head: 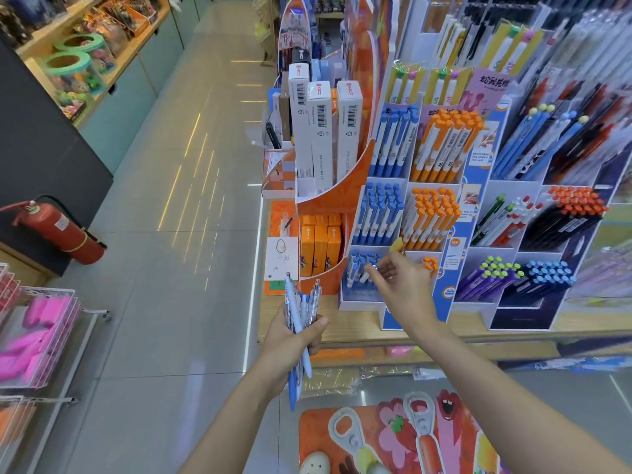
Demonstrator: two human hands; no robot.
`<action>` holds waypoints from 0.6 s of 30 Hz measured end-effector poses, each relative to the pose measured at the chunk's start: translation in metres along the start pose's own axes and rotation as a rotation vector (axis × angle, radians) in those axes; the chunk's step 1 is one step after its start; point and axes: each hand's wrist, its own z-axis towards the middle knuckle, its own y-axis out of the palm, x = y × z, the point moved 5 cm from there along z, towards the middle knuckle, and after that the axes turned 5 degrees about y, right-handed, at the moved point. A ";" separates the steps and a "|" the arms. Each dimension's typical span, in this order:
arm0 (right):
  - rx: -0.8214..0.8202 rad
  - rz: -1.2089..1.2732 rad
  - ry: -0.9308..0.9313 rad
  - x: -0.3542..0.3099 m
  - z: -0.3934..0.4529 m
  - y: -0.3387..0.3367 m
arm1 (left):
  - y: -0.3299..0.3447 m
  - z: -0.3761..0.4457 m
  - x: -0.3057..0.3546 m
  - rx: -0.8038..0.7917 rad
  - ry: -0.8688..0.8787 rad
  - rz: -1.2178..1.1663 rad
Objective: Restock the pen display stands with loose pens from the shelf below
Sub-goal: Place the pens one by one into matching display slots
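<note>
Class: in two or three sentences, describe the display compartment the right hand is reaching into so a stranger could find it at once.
Find the white tiered pen stand beside the orange curved box display. Follow its left column of blue-capped pens to the bottom compartment, where the right hand reaches. Unlike the full tiers above, it is only partly filled.

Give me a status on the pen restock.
Done: the two upper blue-pen slots look full. In hand: the right hand is placing a pen into the bottom blue slot, which has gaps. Left: the left hand grips a bunch of pens, and the bottom orange slot looks sparse.
</note>
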 end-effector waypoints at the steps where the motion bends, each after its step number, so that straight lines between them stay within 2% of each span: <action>1: 0.000 -0.002 0.001 0.000 -0.002 -0.001 | 0.000 0.000 0.000 0.005 0.000 0.002; 10: -0.010 -0.070 -0.012 0.007 -0.009 0.009 | 0.005 0.005 0.004 0.014 -0.003 0.026; 14: 0.003 -0.169 -0.145 0.005 0.000 0.020 | 0.010 0.003 0.008 0.000 0.006 0.034; 18: 0.008 -0.213 -0.195 0.005 0.008 0.024 | 0.009 0.003 0.011 0.008 0.011 0.046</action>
